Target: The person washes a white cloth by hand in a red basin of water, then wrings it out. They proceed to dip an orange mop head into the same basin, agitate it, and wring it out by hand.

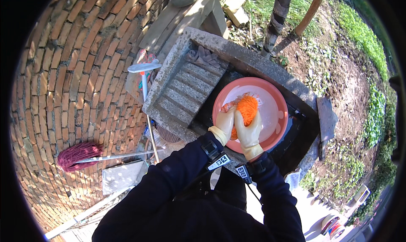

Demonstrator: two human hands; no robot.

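Both of my hands wear pale cream rubber gloves and meet over a pink plastic basin (283,127). My right hand (249,131) grips a bundle of bright orange yarn-like pile (247,108), its thumb laid along the near side. Close against it, my left hand (224,123) holds the bundle's left side, where a paler pink-and-white part (230,105) shows beyond the fingers. More orange strands hang between the two palms. Whitish, cloudy water (268,118) fills the basin. Some fingertips are hidden by the bundle.
The basin sits in a stone trough sink (222,40) with a ridged washboard (187,89). Grey gloves (203,56) lie at its far corner. A maroon string mop (79,156) leans left, near a brick wall (73,67). Tree trunks (276,20) rise beyond.
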